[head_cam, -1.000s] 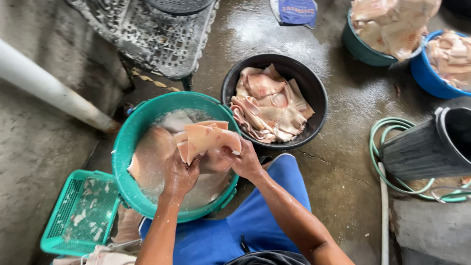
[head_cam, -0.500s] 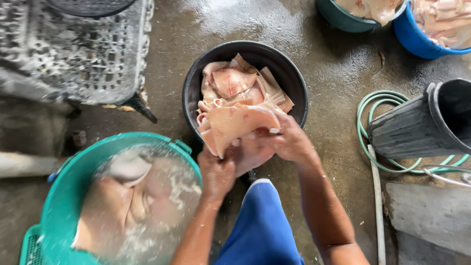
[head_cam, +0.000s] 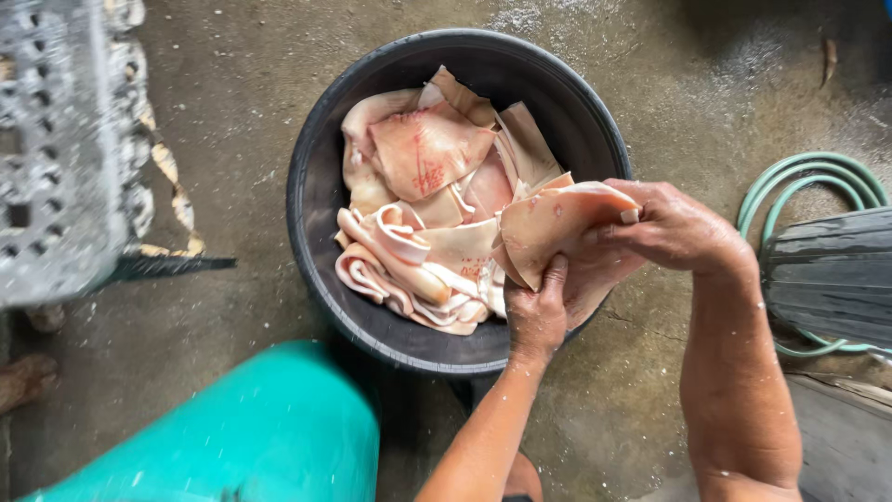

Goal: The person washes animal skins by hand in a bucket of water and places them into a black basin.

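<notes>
Head view — both hands clamp one pale skin piece (head_cam: 557,223) over the black basin's (head_cam: 321,186) right rim: left hand (head_cam: 537,316) beneath, right hand (head_cam: 674,228) on top — more pieces piled inside.

- An outdoor wash area or back yard used for preparing raw meat, at floor level.
- Bare, wet concrete floor (head_cam: 232,279), stained and rough.
- 1 black tub (head_cam: 325,242) on the ground, piled with pale pink slabs of pork skin (head_cam: 427,158).
- A green garden hose (head_cam: 818,177) coiled at the right.
- A grey plastic crate (head_cam: 56,149) and a teal basin (head_cam: 251,428) nearby.
</notes>
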